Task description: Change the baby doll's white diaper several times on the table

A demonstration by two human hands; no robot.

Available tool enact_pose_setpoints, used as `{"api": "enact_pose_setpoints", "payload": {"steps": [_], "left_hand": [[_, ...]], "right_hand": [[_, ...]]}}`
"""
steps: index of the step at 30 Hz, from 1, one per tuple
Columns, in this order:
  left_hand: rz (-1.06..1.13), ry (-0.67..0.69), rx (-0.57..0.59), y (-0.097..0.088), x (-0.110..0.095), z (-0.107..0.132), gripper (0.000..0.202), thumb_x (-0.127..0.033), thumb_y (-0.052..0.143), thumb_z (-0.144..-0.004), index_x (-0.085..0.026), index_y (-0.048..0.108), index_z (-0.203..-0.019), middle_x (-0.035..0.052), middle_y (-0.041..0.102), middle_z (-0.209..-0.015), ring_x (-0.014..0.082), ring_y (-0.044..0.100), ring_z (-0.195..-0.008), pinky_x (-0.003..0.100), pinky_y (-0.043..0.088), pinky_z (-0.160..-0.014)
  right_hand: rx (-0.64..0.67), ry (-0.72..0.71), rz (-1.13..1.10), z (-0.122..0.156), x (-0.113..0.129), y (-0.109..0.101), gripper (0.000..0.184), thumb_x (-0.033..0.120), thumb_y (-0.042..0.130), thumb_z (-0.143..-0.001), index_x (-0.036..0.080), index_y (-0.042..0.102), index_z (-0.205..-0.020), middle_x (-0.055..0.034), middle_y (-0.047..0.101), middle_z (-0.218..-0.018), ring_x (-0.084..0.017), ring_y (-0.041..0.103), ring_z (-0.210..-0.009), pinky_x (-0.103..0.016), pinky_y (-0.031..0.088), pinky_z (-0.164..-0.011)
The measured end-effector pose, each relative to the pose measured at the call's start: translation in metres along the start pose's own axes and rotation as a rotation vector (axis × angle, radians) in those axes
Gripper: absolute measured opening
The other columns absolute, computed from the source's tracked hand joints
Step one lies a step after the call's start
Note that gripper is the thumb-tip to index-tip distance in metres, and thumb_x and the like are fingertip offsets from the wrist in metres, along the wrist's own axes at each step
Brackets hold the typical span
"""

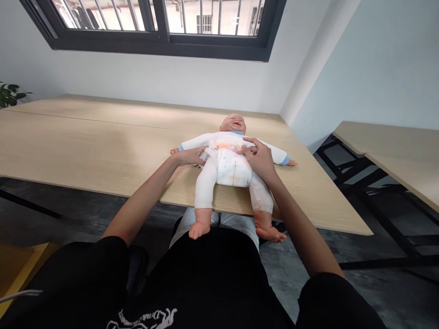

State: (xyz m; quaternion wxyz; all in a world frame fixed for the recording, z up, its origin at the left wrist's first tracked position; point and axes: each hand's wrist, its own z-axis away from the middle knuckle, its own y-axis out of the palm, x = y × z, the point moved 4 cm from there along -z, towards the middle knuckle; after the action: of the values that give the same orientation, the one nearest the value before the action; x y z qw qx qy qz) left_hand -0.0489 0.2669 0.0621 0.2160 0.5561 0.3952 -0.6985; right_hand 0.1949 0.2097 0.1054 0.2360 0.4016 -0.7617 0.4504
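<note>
One doll (224, 138), one diaper (233, 171), two bare hands (259, 159), one dark-framed window (161, 20), one leafy plant (9, 94)

The diaper (235, 168) is white (orange-tinged), the sleeve cuffs (285, 160) blue.

A pale wood-toned table (85, 141) stands with its far edge near a white wall (154, 77), a seam running across its top. Above that edge, a dark-framed window (219, 49) shows vertical bars (200, 18) and a bright building outside. Beyond the far right corner rises a pale bluish wall (387, 68); past the right edge, another table (387, 139) rests on black framing (363, 192). A leafy plant (10, 93) sits by the far left corner. Below the near edge, the floor (298, 269) is mottled dark grey. Soft light brightens the tabletop's far side.
</note>
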Motion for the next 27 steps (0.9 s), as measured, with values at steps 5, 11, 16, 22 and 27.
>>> {"api": "enact_pose_setpoints", "payload": {"steps": [5, 11, 16, 22, 27], "left_hand": [[0.054, -0.108, 0.067, -0.01, -0.011, 0.01, 0.042, -0.016, 0.089, -0.058, -0.016, 0.068, -0.095, 0.0025, 0.067, -0.073, 0.0127, 0.057, -0.052, 0.025, 0.042, -0.048], [0.116, -0.133, 0.006, -0.031, -0.009, 0.016, 0.03, -0.02, 0.088, -0.069, -0.014, 0.07, -0.092, 0.0062, 0.072, -0.077, 0.0111, 0.064, -0.054, 0.02, 0.049, -0.052], [0.247, -0.129, 0.042, -0.03, -0.002, 0.01, 0.028, -0.025, 0.085, -0.076, -0.01, 0.071, -0.095, 0.0136, 0.076, -0.09, 0.018, 0.073, -0.072, 0.027, 0.06, -0.071], [0.348, -0.033, 0.038, -0.03, -0.008, 0.011, 0.038, -0.024, 0.087, -0.076, -0.013, 0.066, -0.106, 0.01, 0.076, -0.09, 0.0153, 0.071, -0.071, 0.027, 0.059, -0.072], [0.465, -0.02, 0.042, -0.021, -0.007, 0.005, 0.03, -0.022, 0.085, -0.078, -0.011, 0.067, -0.098, 0.0087, 0.073, -0.089, 0.0124, 0.068, -0.067, 0.025, 0.056, -0.068]], "right_hand": [[0.006, 0.0, 0.005, 0.001, 0.0, 0.0, 0.038, 0.038, 0.056, -0.093, 0.017, 0.067, -0.123, -0.007, 0.078, -0.087, -0.026, 0.073, -0.088, -0.042, 0.055, -0.085], [0.013, -0.011, 0.013, 0.001, 0.001, 0.0, 0.038, 0.038, 0.055, -0.093, 0.018, 0.067, -0.122, -0.0065, 0.078, -0.087, -0.025, 0.072, -0.087, -0.041, 0.055, -0.081], [0.009, -0.016, 0.01, 0.001, 0.001, 0.0, 0.037, 0.038, 0.055, -0.091, 0.018, 0.067, -0.12, -0.0071, 0.078, -0.087, -0.025, 0.071, -0.083, -0.04, 0.054, -0.075], [0.01, -0.022, 0.003, -0.002, 0.001, -0.001, 0.035, 0.038, 0.055, -0.092, 0.018, 0.068, -0.117, -0.0063, 0.077, -0.085, -0.024, 0.072, -0.083, -0.04, 0.055, -0.08], [0.154, -0.133, 0.011, -0.03, 0.028, 0.017, 0.025, 0.035, 0.066, -0.086, 0.019, 0.07, -0.104, -0.0062, 0.074, -0.096, -0.022, 0.069, -0.085, -0.036, 0.055, -0.08]]}}
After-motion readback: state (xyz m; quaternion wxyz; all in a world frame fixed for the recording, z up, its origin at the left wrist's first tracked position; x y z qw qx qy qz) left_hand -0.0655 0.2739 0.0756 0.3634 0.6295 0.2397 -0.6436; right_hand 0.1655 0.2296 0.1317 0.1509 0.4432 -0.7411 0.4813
